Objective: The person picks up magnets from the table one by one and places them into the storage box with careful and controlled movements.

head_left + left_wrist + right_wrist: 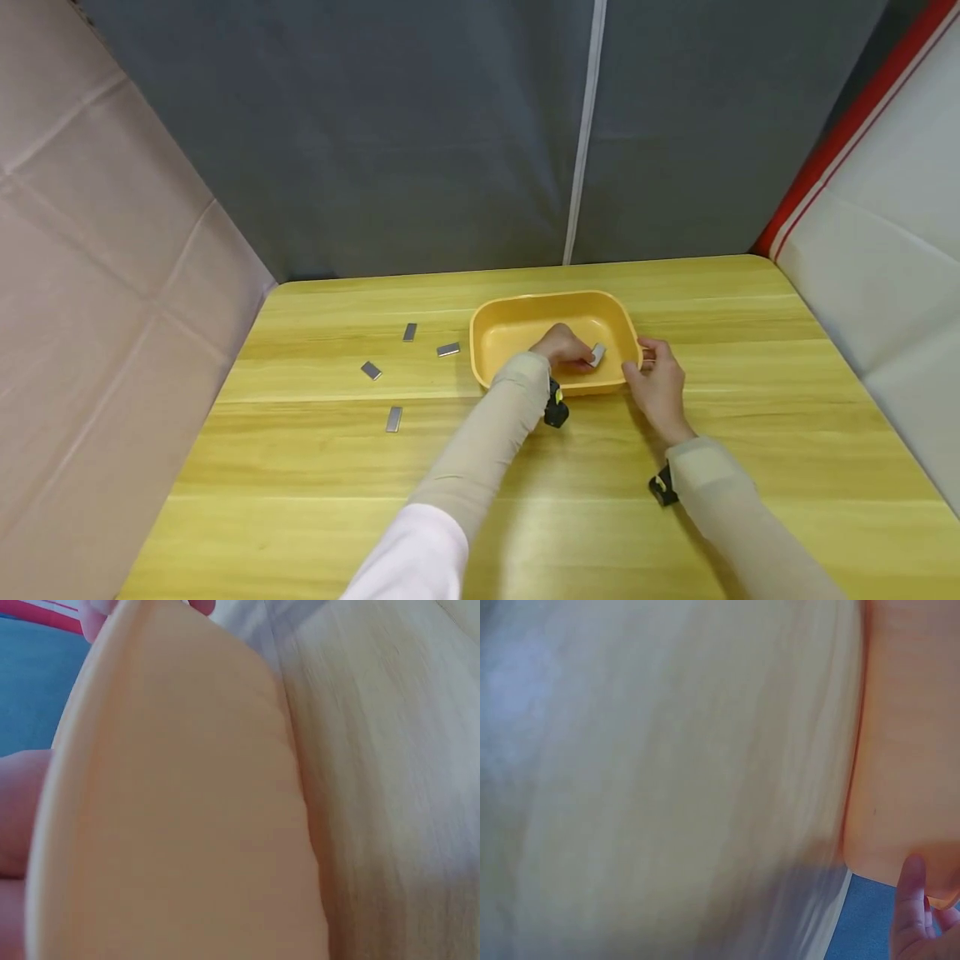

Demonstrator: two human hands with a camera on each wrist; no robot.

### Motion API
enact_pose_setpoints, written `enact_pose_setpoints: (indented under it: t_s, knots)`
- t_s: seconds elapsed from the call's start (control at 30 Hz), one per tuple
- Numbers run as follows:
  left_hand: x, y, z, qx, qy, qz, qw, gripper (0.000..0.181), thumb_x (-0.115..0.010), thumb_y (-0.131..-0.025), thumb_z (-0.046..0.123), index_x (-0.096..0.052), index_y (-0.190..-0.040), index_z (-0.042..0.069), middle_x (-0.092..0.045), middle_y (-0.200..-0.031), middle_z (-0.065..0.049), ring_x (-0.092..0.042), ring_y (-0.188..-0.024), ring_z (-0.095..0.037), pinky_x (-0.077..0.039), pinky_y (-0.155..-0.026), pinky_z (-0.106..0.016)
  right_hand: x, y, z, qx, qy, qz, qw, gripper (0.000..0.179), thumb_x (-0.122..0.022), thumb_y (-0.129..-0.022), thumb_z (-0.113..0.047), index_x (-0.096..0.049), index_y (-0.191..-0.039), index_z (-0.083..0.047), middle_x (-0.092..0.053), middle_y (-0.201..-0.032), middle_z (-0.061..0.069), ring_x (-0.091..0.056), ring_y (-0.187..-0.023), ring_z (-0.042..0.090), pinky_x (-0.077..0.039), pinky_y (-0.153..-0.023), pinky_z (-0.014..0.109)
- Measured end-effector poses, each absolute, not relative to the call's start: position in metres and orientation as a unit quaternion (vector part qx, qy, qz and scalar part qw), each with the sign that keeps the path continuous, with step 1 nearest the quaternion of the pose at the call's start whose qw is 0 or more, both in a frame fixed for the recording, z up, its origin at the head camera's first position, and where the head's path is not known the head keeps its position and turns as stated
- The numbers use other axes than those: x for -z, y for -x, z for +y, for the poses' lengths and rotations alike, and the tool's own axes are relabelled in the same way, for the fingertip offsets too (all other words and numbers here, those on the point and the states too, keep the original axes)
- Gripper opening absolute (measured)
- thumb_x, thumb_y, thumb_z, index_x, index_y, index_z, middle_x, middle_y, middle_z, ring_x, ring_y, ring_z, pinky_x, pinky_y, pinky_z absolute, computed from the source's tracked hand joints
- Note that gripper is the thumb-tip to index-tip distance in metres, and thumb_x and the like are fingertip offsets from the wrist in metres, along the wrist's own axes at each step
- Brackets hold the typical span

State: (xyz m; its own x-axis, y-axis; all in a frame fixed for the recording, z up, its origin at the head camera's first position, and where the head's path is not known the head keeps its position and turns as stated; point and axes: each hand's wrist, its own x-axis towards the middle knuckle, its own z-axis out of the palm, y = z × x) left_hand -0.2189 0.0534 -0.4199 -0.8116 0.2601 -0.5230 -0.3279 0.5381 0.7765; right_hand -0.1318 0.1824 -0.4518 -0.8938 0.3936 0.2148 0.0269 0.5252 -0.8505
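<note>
My left hand (562, 346) reaches down into a yellow plastic basin (517, 297). At its fingertips it pinches a small flat grey rectangular block (597, 355), tilted over the basin floor near the right end. With the thumb against the wall and the fingers round the corner, my right hand (658, 387) grips the basin's right end. The left wrist view is mostly filled by the basin wall (187, 787), with part of the left hand behind the rim. In the right wrist view, the right thumb (910, 889) presses on the basin's outside.
Several similar grey blocks lie scattered on the wooden table (300, 467) left of the basin, among them one block (447, 350) close to its left side. A dark grey curtain (375, 150) hangs behind the table, with pale sheets at both sides.
</note>
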Motion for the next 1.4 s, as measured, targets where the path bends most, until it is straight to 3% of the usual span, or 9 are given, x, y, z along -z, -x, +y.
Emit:
enact_pose_setpoints:
  t_s: [0.57, 1.07, 1.4]
  knots:
    - [0.422, 0.211, 0.052, -0.487, 0.020, 0.807, 0.333, 0.010, -0.066, -0.075, 0.001, -0.066, -0.070, -0.007, -0.065, -0.071, -0.017, -0.064, -0.073, -0.025, -0.048, -0.062, -0.019, 0.449, 0.129, 0.181, -0.469, 0.124, -0.855, 0.181, 0.036, -0.054, -0.078, 0.002, -0.049, -0.114, 0.005, -0.056, -0.095, 0.021, -0.056, -0.079, 0.027, -0.036, -0.054, 0.006]
    - [0.435, 0.223, 0.060, -0.445, 0.042, 0.825, 0.345, 0.015, -0.071, -0.073, 0.005, -0.065, -0.062, -0.005, -0.061, -0.053, -0.010, -0.059, -0.044, -0.014, -0.048, -0.052, -0.019, 0.451, 0.130, 0.182, -0.468, 0.123, -0.855, 0.186, 0.036, -0.055, -0.077, 0.002, -0.049, -0.113, 0.006, -0.056, -0.095, 0.021, -0.056, -0.079, 0.027, -0.035, -0.056, 0.006]
    - [0.431, 0.221, 0.059, -0.444, 0.044, 0.829, 0.338, 0.015, -0.070, -0.072, 0.003, -0.064, -0.062, -0.007, -0.062, -0.054, -0.012, -0.058, -0.042, -0.015, -0.049, -0.054, -0.020, 0.450, 0.131, 0.182, -0.471, 0.119, -0.853, 0.193, 0.036, -0.055, -0.077, 0.002, -0.049, -0.112, 0.007, -0.056, -0.093, 0.021, -0.056, -0.077, 0.027, -0.035, -0.055, 0.004]
